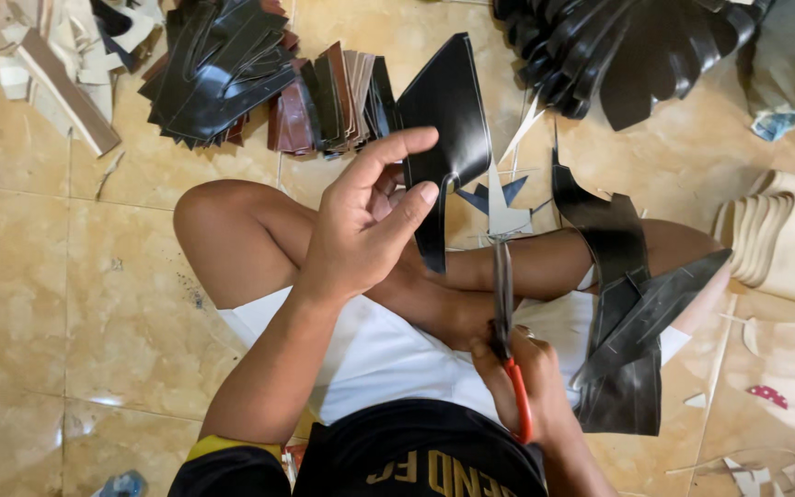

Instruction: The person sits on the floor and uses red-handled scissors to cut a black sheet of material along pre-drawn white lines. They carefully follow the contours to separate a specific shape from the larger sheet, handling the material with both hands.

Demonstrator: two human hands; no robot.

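Black leather piece and scissors above beige tiled floor

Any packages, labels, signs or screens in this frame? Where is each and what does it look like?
Printed lettering: on the black shirt at the bottom edge, a row of gold-yellow block characters, partly cut off.
Crumpled wrapper-like scrap: on the tiled floor at upper right, small, pale blue and white; too small to be sure.
No signs or screens.

Both hands closed, gripping.
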